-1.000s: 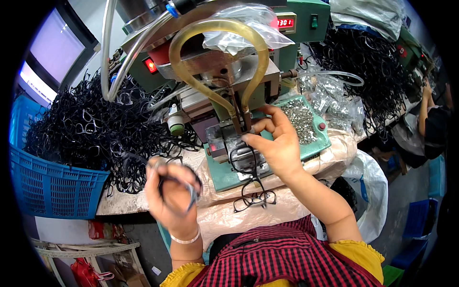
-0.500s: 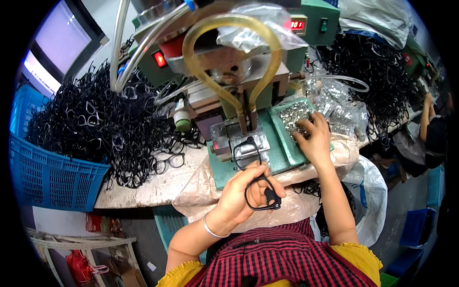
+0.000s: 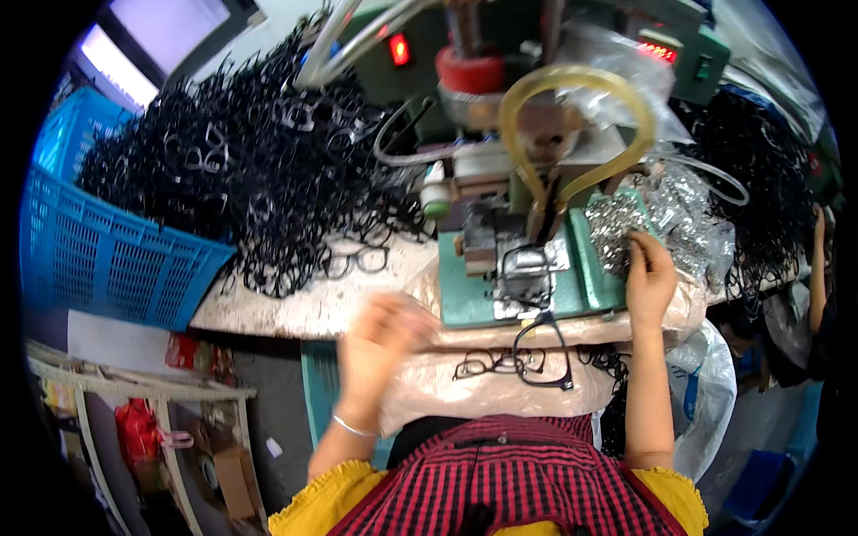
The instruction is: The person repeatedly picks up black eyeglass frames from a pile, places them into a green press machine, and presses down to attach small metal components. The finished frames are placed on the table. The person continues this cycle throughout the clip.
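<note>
A black eyeglass frame (image 3: pixel 567 357) hangs at the front of the green machine's base (image 3: pixel 465 308), one rim over the metal fixture under the press head (image 3: pixel 542 223), the other past the front edge. To its left, apart from it, is my left hand (image 3: pixel 386 332), smeared by motion; nothing shows in it, but its fingers are unclear. My right hand (image 3: pixel 652 281) is at the green tray (image 3: pixel 592 277), its fingertips closed together at the small silvery metal parts (image 3: pixel 617 223). What lies between those fingertips is too small to make out.
A large heap of dark eyeglass frames (image 3: pixel 223 170) spreads at left beside a blue basket (image 3: pixel 116 259). Another heap (image 3: pixel 746 161) lies at right. A yellowish hose (image 3: pixel 643 107) loops before the press. Several frames (image 3: pixel 500 364) rest on the plastic sheet at the table front.
My left hand has let go of the black eyeglass frame and moved left; the frame now stays at the fixture. My right hand remains at the tray, its fingers drawn together. The view has shifted.
</note>
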Tool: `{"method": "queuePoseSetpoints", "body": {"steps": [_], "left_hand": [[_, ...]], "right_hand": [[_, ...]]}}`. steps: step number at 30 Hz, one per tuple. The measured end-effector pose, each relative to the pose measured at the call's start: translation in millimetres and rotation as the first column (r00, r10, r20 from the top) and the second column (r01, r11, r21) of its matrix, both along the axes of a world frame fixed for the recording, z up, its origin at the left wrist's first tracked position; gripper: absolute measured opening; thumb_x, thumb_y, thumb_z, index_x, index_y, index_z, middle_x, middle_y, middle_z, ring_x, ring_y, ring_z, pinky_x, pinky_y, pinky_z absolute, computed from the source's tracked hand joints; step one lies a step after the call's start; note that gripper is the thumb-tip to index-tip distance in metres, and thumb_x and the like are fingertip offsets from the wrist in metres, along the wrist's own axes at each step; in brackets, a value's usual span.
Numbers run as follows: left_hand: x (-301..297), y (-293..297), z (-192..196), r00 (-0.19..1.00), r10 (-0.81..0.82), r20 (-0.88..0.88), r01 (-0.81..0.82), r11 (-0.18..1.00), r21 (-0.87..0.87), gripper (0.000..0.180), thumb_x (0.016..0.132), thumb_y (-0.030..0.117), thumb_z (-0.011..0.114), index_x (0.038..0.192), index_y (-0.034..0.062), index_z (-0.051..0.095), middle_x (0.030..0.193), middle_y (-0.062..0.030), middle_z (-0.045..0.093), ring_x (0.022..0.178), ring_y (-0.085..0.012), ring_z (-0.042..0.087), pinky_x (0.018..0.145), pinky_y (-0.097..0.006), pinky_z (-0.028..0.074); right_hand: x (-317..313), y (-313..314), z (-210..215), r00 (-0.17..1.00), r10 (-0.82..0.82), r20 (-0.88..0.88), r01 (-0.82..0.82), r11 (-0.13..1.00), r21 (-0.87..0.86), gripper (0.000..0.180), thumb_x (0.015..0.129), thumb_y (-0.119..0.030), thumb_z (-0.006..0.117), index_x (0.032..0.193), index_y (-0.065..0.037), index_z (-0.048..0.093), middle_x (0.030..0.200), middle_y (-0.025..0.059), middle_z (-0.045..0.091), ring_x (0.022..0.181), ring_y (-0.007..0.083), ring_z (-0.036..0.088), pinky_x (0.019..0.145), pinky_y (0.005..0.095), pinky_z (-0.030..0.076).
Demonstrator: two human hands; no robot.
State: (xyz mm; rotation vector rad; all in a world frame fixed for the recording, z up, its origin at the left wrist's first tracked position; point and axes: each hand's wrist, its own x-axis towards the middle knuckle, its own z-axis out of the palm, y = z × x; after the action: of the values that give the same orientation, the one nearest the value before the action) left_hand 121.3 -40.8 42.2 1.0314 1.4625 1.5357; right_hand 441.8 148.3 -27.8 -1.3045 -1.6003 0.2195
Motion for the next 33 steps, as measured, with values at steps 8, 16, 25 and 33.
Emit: {"method": "queuePoseSetpoints", "body": {"steps": [8, 16, 25, 33], "left_hand": [[-139.5, 54.1, -20.9, 0.359, 0.262, -0.896, -0.283, 0.945, 0.163, 0.015, 0.083, -0.001, 0.067, 0.097, 0.0029, 0.068, 0.097, -0.0104, 0.068, 0.089, -0.0245, 0.063, 0.08, -0.036, 0.051], [-132.5, 67.3, -89.7, 0.198, 0.19, -0.962, -0.327, 0.938, 0.118, 0.016, 0.074, -0.003, 0.064, 0.088, 0.0009, 0.069, 0.093, -0.014, 0.059, 0.088, -0.0336, 0.058, 0.077, -0.042, 0.048], [-78.4, 52.4, -26.9, 0.967, 0.1, 0.236, -0.108, 0.994, 0.019, 0.021, 0.106, 0.023, 0.048, 0.097, 0.0047, 0.051, 0.089, -0.0175, 0.069, 0.07, -0.0206, 0.067, 0.058, -0.026, 0.053], [-32.6, 76.6, -56.2, 0.832, 0.032, 0.554, -0.004, 0.999, -0.052, 0.026, 0.104, 0.035, 0.05, 0.093, 0.0128, 0.056, 0.083, -0.0117, 0.07, 0.065, -0.0178, 0.063, 0.054, -0.032, 0.046]], "right_hand": [[-44.8, -3.8, 44.7, 0.979, 0.154, -0.137, -0.158, 0.987, -0.017, 0.015, 0.087, -0.003, 0.068, 0.1, -0.002, 0.074, 0.096, 0.0109, 0.072, 0.09, 0.0231, 0.068, 0.083, 0.0315, 0.051], [1.0, -24.5, 12.6, 0.999, -0.038, 0.009, 0.039, 0.999, -0.016, 0.013, 0.08, -0.002, 0.07, 0.093, -0.002, 0.072, 0.09, 0.0119, 0.07, 0.09, 0.0278, 0.066, 0.083, 0.036, 0.05], [16.3, -66.8, 42.8, 0.973, 0.111, -0.203, -0.138, 0.983, -0.123, 0.014, 0.079, 0.002, 0.069, 0.092, -0.001, 0.072, 0.091, 0.0103, 0.07, 0.088, 0.0223, 0.065, 0.081, 0.0317, 0.049], [-96.6, -18.2, 80.5, 0.734, 0.439, -0.518, -0.528, 0.849, -0.028, 0.031, 0.079, -0.003, 0.073, 0.107, 0.002, 0.06, 0.09, 0.0071, 0.067, 0.087, 0.014, 0.065, 0.082, 0.028, 0.05]]}}
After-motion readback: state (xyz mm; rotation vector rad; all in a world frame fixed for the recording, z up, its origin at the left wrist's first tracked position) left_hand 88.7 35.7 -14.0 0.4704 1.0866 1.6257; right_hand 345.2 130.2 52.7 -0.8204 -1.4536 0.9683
